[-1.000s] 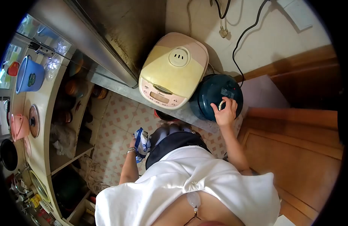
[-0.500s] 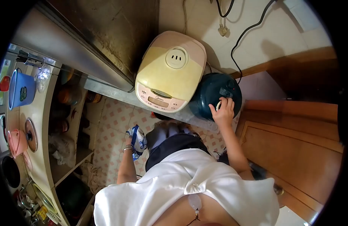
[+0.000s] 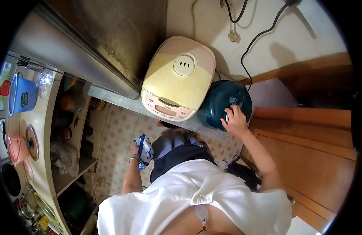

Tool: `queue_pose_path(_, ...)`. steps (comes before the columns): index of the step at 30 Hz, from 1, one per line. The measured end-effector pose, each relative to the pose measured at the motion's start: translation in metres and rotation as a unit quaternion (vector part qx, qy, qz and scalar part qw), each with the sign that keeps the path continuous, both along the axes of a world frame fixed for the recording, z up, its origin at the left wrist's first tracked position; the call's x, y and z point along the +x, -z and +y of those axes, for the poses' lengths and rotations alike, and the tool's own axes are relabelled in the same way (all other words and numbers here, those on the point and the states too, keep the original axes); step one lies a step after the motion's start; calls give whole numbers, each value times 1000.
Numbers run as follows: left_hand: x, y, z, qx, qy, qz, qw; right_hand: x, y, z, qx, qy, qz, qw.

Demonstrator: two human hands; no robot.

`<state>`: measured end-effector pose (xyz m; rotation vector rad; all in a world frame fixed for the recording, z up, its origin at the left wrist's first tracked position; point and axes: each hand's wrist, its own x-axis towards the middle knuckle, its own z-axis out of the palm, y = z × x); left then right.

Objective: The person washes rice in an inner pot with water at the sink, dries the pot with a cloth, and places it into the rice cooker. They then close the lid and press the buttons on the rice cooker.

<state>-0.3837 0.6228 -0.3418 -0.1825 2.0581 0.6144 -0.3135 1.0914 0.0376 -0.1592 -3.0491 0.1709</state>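
My right hand (image 3: 236, 122) is on top of a dark teal round appliance (image 3: 216, 100), its fingers bent around a small pale handle that they mostly cover. Beside that appliance stands a cream and pink rice cooker (image 3: 179, 74) with its lid down. Low on the left, my left hand (image 3: 136, 152), below which a bracelet shows at the wrist, holds a crumpled blue and white packet (image 3: 145, 150). The packet hides part of this hand's fingers.
Both appliances stand on a grey ledge (image 3: 118, 96). Left is a shelf unit (image 3: 47, 149) with jars, a blue bucket (image 3: 23, 94) and a pink bucket (image 3: 18, 149). A wooden cabinet (image 3: 306, 152) stands right. A black cord (image 3: 263, 35) hangs along the wall.
My right hand has shifted slightly on the handle, with the forearm angled further right. The view has moved a little. The packet stays in my left hand.
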Motion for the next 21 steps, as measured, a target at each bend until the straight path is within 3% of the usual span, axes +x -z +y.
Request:
queue_pose_path(2,4,14,-16,-23,5,17,1000,-4,-3,4,5,-34,-5,999)
queue_pose_path(7,14,64,-45,-88,-11,42,995,-7,-1,-7,18,39,1,999)
queue_pose_path(8,13,43,-33,71,-145,-15,987,-8,1,-9,25,56,16,998)
queue_pose_path(9,11,21,-21,209,-283,-93,931,-8,2,-9,25,52,21,998)
queue_pose_path(10,8,15,-22,122,-144,-35,981,-7,2,-9,25,49,24,998)
queue_pose_path(12,7,25,-25,-32,104,56,992,-4,3,-5,10,27,15,999)
queue_pose_path(16,8,38,-18,-41,125,85,988,-3,-2,7,-12,-20,-20,1000)
queue_pose_path(21,7,-9,16,-21,66,68,995,-2,4,2,-8,19,-4,1000)
